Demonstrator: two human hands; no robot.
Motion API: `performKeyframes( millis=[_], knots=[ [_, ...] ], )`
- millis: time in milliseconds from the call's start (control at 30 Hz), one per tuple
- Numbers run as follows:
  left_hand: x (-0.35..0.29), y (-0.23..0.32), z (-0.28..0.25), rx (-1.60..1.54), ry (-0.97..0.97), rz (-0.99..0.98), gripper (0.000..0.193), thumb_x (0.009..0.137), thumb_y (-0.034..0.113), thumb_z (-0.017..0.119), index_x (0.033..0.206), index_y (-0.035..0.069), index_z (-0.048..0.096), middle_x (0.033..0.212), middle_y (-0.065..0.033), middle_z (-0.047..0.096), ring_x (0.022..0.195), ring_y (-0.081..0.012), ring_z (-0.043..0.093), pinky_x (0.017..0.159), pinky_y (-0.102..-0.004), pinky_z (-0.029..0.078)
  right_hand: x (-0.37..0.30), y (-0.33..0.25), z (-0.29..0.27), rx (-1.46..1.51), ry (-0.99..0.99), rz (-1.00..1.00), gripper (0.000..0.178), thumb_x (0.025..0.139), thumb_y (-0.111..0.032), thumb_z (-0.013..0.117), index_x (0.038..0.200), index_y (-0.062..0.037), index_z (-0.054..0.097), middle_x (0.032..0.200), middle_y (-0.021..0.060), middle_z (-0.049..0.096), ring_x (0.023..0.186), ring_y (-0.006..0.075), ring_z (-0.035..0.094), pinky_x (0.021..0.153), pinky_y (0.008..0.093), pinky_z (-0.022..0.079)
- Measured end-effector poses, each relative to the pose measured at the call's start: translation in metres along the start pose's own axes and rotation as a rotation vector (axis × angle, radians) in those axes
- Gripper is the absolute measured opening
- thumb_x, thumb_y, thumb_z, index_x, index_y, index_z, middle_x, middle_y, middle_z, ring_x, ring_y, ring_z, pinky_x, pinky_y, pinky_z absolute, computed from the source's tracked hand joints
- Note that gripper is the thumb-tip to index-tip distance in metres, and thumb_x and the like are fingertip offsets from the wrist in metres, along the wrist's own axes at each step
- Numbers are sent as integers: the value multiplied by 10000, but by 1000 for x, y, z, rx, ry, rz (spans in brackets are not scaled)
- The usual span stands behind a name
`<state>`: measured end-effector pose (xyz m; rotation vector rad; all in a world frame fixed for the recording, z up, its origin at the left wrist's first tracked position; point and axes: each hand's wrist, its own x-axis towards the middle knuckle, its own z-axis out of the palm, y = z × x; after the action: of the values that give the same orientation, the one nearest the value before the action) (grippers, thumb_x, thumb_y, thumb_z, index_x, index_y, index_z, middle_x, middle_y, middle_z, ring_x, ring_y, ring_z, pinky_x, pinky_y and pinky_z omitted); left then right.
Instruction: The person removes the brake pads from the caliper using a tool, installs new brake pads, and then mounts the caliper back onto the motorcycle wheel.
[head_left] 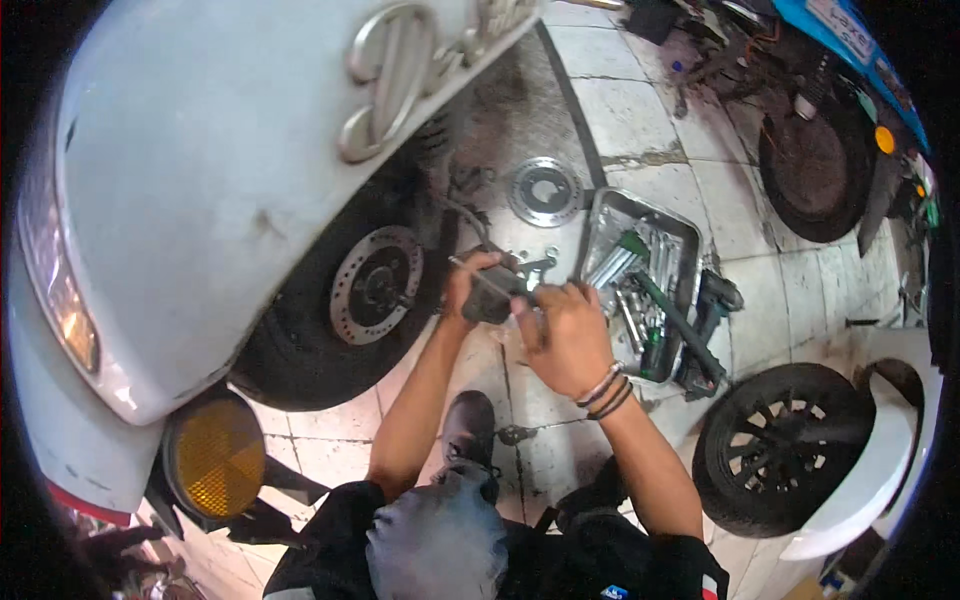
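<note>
The left hand point(462, 292) holds a dark part point(490, 298). The right hand point(572, 338) curls at it, finger grip unclear.

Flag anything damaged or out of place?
A perforated metal disc lies flat and loose on the floor, off any wheel. The white body panel has a dark smudge marring its pale surface; scrape or dirt, can't tell.

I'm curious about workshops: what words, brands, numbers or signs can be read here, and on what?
Raised silver script on the white vehicle panel: lettering, not copied here.
White label on the blue motorcycle panel: printed lettering, not copied here.
Small blue patch on black clothing: too blurred to read.
Held dark grey block-shaped part: no lettering discernible.
</note>
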<state>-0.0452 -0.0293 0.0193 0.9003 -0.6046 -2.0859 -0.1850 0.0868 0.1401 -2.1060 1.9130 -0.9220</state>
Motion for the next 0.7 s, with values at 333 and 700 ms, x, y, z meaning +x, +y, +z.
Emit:
performKeyframes(
  millis=[333, 700],
  knots=[
    [-3, 2, -1, 111, -111, 144, 304, 890, 218, 586, 895, -55, 719, 858, -138, 735, 774, -217, 697, 779, -324, 544, -10, 19, 45, 911, -221, 798, 466, 1008, -362, 632, 1029, 94, 726, 895, 113, 751, 788, 185, 686, 747, 330, 548],
    [6, 12, -20, 132, -45, 114, 296, 853, 228, 606, 953, -41, 681, 863, -139, 688, 772, -250, 670, 788, -377, 549, -85, 12, 50, 1057, -227, 913, 240, 968, -180, 633, 857, 29, 674, 696, 75, 638, 608, 212, 620, 602, 337, 509]
  ],
)
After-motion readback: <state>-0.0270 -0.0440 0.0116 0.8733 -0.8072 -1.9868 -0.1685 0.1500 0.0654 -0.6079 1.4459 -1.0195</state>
